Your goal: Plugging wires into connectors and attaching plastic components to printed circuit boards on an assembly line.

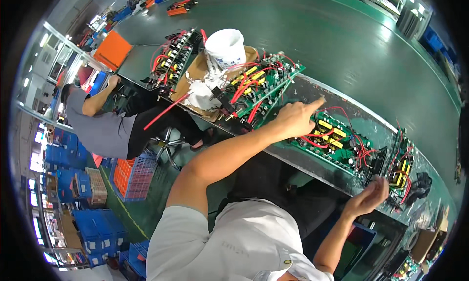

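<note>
A green circuit board (332,139) with yellow-wrapped components and red wires lies on the bench in front of me. My left hand (297,119) is over its left end, index finger stretched out and the other fingers bent; their tips are hidden, and I see nothing held. Near the board's right end, beside a black finned part (375,165), my right hand (370,197) is raised with loosely bent fingers and nothing visible in it. Left of my left hand, several similar boards (266,83) lean together. Another board (403,171) stands at the right.
A white bucket (225,47) stands in a cardboard tray (181,88) smeared with white paste, a red stick (166,112) jutting out. More boards (173,56) sit beyond it. A green conveyor belt (322,32) runs behind the bench. At the left, a co-worker (100,127) sits near an orange bin (113,50).
</note>
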Demonstrator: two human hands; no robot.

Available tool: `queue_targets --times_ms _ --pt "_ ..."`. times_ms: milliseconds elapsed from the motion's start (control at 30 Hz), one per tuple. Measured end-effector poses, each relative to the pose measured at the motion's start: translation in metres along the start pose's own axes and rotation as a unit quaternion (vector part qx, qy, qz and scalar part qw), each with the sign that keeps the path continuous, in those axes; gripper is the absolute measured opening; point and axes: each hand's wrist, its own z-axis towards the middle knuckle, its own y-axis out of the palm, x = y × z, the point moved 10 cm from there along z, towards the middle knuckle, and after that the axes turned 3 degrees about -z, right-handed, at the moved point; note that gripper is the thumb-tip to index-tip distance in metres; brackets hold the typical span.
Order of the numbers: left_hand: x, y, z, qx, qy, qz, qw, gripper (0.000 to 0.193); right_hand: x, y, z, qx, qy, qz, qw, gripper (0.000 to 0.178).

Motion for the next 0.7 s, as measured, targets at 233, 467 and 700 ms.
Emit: queue_targets --times_ms 233,467,700 --pt "0.024 -0.044 0.016 0.067 0.061 -0.039 0.995 0.060 -0.026 -0.007 -0.020 0.060 -0.068 -0.044 0.995 0.028" --pt "0.031 -0.147 0.137 0.145 0.062 -0.013 0.987 0.064 -0.004 0.055 -0.023 -0.099 0.024 -0.096 0.990 0.038" --pt "-0.061 -0.124 0.291 0.169 0.049 -0.010 0.984 0.078 0.007 0.066 -0.023 -0.127 0.103 -0.116 0.980 0.043"
